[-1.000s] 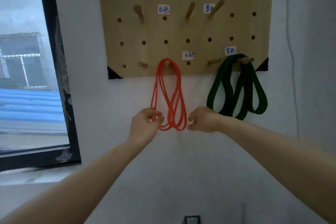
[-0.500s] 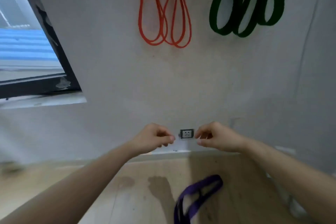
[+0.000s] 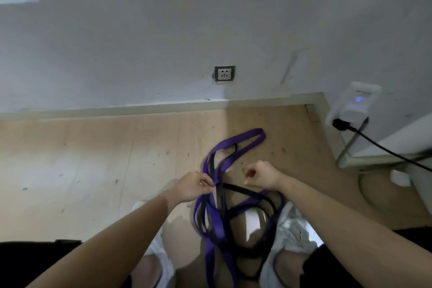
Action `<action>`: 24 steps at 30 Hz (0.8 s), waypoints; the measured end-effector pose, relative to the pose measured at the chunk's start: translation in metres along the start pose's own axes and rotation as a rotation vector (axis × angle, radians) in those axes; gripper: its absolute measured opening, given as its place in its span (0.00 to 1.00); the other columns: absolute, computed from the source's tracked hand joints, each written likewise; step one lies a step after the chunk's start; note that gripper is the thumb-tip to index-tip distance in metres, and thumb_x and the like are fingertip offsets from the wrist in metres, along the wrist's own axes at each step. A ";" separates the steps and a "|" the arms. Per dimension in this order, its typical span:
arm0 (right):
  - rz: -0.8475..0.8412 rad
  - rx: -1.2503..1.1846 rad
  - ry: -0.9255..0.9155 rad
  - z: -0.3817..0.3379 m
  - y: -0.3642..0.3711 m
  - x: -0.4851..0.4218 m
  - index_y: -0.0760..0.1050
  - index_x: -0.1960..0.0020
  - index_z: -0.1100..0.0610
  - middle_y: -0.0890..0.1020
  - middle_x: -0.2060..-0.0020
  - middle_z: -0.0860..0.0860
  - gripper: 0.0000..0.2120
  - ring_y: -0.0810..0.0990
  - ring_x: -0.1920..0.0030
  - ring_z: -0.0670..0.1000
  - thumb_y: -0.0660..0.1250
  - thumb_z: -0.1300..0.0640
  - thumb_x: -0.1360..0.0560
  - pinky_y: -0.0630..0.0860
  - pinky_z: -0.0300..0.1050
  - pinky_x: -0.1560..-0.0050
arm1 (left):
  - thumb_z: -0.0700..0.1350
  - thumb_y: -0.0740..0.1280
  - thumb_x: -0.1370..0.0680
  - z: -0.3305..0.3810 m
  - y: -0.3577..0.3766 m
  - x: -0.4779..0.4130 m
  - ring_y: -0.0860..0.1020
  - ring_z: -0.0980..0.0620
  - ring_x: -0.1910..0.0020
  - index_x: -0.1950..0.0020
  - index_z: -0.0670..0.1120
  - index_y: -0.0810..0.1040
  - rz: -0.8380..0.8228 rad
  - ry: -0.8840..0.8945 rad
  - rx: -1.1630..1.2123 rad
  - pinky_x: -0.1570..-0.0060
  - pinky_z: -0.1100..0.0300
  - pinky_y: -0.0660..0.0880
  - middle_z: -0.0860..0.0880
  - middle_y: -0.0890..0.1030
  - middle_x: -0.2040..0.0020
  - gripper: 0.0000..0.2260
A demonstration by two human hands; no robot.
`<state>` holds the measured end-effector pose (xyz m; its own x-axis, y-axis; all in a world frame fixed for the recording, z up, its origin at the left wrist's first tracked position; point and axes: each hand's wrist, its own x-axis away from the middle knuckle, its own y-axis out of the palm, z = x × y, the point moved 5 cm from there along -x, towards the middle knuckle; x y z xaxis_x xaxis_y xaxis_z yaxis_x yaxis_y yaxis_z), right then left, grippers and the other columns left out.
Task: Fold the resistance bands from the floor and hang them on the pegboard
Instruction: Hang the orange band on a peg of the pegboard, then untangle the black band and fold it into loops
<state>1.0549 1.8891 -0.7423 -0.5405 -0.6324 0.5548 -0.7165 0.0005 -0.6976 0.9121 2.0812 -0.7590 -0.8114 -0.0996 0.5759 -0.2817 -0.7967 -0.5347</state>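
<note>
I count one socket [image 3: 224,73] on the wall. Below it, on the floor, lie two bands in a tangle: one purple band [image 3: 236,145] and one black band [image 3: 243,190]. Also below the socket are my two hands, left hand [image 3: 190,186] and right hand [image 3: 261,175], and lower still two white shoes, left shoe [image 3: 163,262] and right shoe [image 3: 292,231]. Right of the socket there is one white box [image 3: 353,105] and one black cable [image 3: 383,147].

1. The head camera is looking forward and steeply down, facing the wall socket [image 3: 224,73].
2. It is taking in the wooden floor [image 3: 93,159] below that socket, with the person's shoes [image 3: 292,229] nearest the lens.
</note>
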 end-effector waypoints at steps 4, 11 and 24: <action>-0.113 0.017 0.086 0.043 0.058 -0.007 0.81 0.42 0.55 0.84 0.47 0.51 0.20 0.82 0.47 0.54 0.77 0.48 0.30 0.79 0.50 0.43 | 0.55 0.71 0.25 -0.041 0.038 -0.004 0.80 0.51 0.46 0.40 0.53 0.78 0.122 -0.164 -0.139 0.45 0.57 0.76 0.53 0.81 0.45 0.16; -0.098 0.280 0.131 0.074 0.094 -0.007 0.73 0.36 0.55 0.79 0.38 0.57 0.24 0.79 0.39 0.60 0.73 0.48 0.27 0.77 0.52 0.41 | 0.53 0.73 0.29 -0.076 0.072 -0.009 0.75 0.44 0.41 0.43 0.47 0.74 0.266 -0.266 -0.149 0.43 0.50 0.74 0.46 0.78 0.45 0.19; 0.140 -0.220 -0.024 0.026 0.012 -0.001 0.79 0.54 0.59 0.79 0.65 0.53 0.02 0.80 0.65 0.56 0.70 0.63 0.23 0.80 0.56 0.64 | 0.52 0.67 0.25 -0.083 0.054 -0.007 0.80 0.50 0.51 0.53 0.57 0.78 0.170 -0.249 -0.209 0.50 0.56 0.77 0.53 0.83 0.51 0.02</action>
<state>1.0582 1.8699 -0.7630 -0.6324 -0.6326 0.4471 -0.7156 0.2559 -0.6500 0.8597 2.0887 -0.8430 -0.7132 -0.3832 0.5869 -0.2725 -0.6198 -0.7359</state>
